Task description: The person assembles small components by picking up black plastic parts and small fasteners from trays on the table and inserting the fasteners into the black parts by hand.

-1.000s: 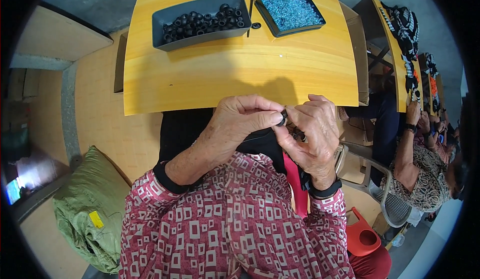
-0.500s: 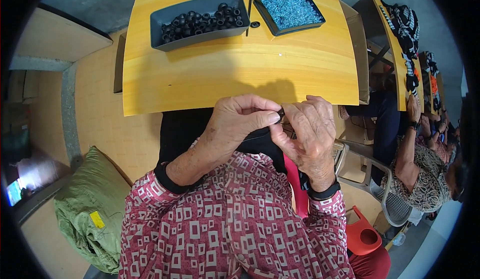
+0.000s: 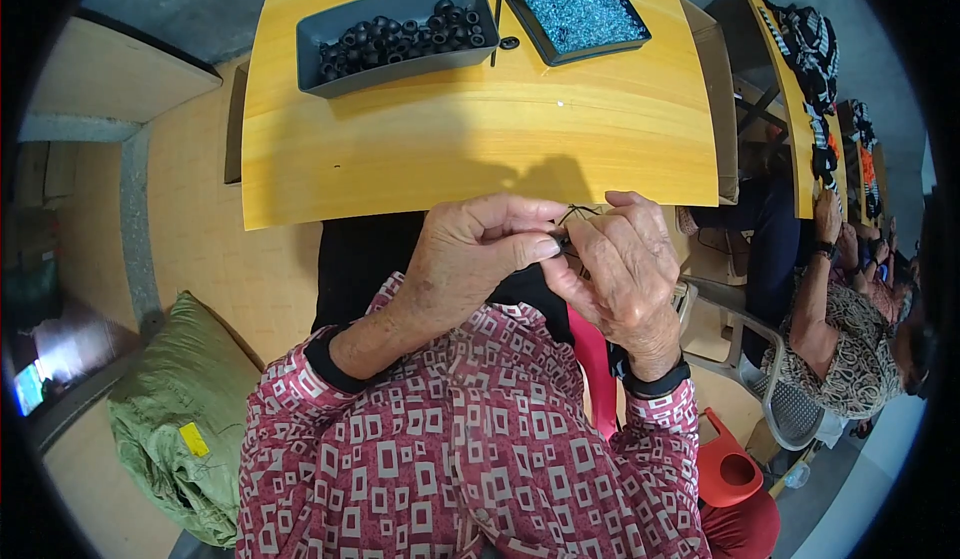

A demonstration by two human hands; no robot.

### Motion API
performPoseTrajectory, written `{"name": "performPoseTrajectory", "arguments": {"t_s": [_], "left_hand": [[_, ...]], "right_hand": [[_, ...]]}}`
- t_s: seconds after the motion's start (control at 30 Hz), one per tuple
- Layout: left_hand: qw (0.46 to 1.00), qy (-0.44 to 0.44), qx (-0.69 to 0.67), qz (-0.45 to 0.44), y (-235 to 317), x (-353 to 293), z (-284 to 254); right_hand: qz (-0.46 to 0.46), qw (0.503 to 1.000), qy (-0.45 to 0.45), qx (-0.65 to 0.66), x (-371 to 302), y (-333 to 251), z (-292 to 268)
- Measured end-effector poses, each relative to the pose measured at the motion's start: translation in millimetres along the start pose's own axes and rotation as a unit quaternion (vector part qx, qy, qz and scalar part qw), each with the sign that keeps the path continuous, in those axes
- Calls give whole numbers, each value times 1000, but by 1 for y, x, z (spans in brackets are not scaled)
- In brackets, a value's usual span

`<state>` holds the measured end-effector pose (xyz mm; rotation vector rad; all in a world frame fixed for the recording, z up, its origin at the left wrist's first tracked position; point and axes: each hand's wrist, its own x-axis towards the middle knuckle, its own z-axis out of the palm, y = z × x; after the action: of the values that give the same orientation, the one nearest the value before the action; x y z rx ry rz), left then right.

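My left hand point(image 3: 465, 244) and my right hand point(image 3: 620, 269) meet just off the near edge of the yellow table. Left thumb and forefinger pinch a small black piece point(image 3: 562, 243), mostly covered by fingertips, so its exact shape is hidden. A thin black cord point(image 3: 580, 210) loops up beside it and runs into the bent fingers of my right hand, which are closed on it. Beyond the hands, a dark grey tray point(image 3: 400, 81) holds many hollow, rounded black beads point(image 3: 375, 44).
A black tray point(image 3: 598, 56) of clear bluish beads point(image 3: 580, 17) stands at the far right of the table point(image 3: 480, 149). One black ring-shaped piece point(image 3: 510, 44) lies between the trays. A green sack point(image 3: 185, 419) is at left; a red plastic seat point(image 3: 728, 469) and a co-worker's arm point(image 3: 815, 314) are at right.
The black cord now shows as a loop above the fingertips. Both hands stay together at nearly the same spot; the small black piece has shifted slightly downward.
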<state>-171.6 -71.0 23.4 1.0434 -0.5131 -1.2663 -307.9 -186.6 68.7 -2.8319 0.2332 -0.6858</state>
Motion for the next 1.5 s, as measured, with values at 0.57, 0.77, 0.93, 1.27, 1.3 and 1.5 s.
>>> {"name": "performPoseTrajectory", "arguments": {"t_s": [0.57, 0.77, 0.93, 1.27, 1.3, 1.5], "left_hand": [[999, 21, 20, 40, -9, -7, -4], [997, 15, -56, -52, -19, -8, -9], [991, 3, -101, -86, -17, -5, -10], [993, -19, -115, -19, -14, -4, -3], [994, -16, -109, -17, -13, -3, -3], [993, -24, -113, 13, -12, 1, -1]], "right_hand": [[-21, 999, -39, 6, 2, 2, -3], [4, 994, -85, 74, 2, -2, -9], [-14, 996, -66, 54, 6, 0, -9], [185, 938, -17, 293, 4, 5, -6], [193, 932, -15, 308, 4, 6, -6], [265, 887, 55, 374, -2, 7, -4]]}}
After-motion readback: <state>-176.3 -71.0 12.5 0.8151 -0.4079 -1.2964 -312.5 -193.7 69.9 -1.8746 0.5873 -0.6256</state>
